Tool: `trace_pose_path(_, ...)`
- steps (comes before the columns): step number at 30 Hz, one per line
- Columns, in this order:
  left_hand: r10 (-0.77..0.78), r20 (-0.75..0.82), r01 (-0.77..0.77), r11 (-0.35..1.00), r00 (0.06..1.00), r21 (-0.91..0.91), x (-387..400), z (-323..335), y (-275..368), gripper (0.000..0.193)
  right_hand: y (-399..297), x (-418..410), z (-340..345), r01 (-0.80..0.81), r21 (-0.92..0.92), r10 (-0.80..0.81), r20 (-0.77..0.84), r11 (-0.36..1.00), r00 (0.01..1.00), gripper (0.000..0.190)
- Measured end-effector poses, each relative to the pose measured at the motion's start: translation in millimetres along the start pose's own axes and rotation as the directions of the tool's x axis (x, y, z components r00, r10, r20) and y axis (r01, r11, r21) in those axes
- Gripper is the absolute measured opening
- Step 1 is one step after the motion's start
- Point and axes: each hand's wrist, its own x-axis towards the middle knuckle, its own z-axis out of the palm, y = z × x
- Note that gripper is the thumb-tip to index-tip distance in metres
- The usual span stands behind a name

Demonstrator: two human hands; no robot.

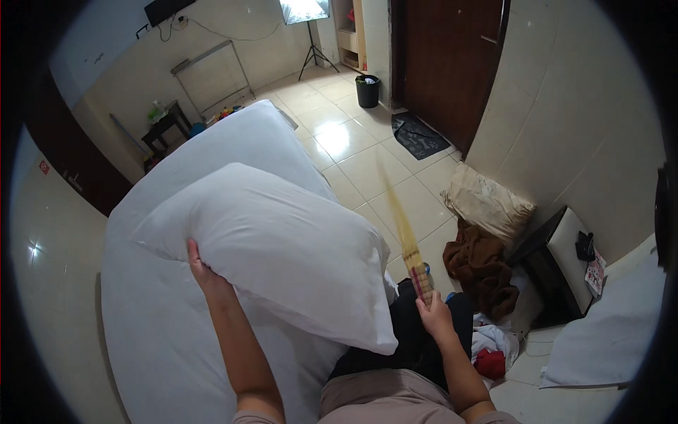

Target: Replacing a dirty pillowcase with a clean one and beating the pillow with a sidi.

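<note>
A plump white pillow (286,238) is held tilted over a bed with a white sheet (153,307). My left hand (206,273) grips its near left edge, with the thumb on top and the fingers hidden beneath. The pillow's right end reaches over my dark-trousered lap. In my right hand (437,315) is the bound handle of a straw bed broom (416,267). Its yellow bristles point away from me over the tiled floor, and their tips are blurred. The broom and pillow are apart.
On the floor to the right lie a cream pillow (490,199), a brown blanket (479,265) and white and red cloths (492,355). Beside them stands a black bedside cabinet (561,265). A dark doormat (418,135), a black bin (367,91) and a tripod lamp (311,50) are farther off.
</note>
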Motion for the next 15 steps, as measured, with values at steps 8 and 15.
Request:
trace_pose_path(8,0.378,0.03,-0.379,0.921,0.925,0.09,-56.9,62.0,52.7,0.057,-71.8,-8.0,-30.6,0.546,0.247,-0.473,-0.301,0.8,0.828,0.039)
trace_pose_path(15,-0.041,-0.241,0.109,0.955,0.97,0.275,-144.7,-79.5,-30.1,0.068,0.1,49.8,-27.6,0.031,-0.335,0.004,0.105,0.942,0.994,0.037)
